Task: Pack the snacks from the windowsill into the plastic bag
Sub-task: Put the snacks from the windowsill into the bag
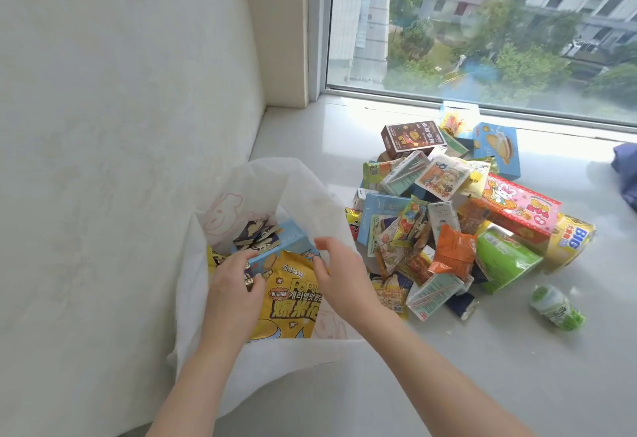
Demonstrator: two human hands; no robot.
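1. The thin white plastic bag [303,178] stands open on the glossy white windowsill [499,385], hard against the wall, and both hands are down in its mouth.
2. Already inside are a crinkly yellow popcorn bag [293,309], a light blue cardboard box [279,243] behind it, and loose dark packets [256,231] on top.
3. Left hand [234,292]: the grip is curled and seems to pinch a small dark foil packet [253,276] at the blue box's near edge. The packet looks light and slick, so a fingertip pinch should do.
4. Right hand [341,274]: the grip is released, with fingers spread and nothing held. The thumb sits right at the popcorn bag's top corner, but whether it touches cannot be told.
5. The popcorn bag looks puffy, light and easy to crush. It is best taken by its sealed top edge, not squeezed.
6. The heap of mixed snack boxes and pouches [448,230] waits on the sill, just right of the bag. The boxes look stiff enough to take by their sides, while the foil pouches are likely soft and slippery. The yellow round tube [568,240] lies on its side and could roll.
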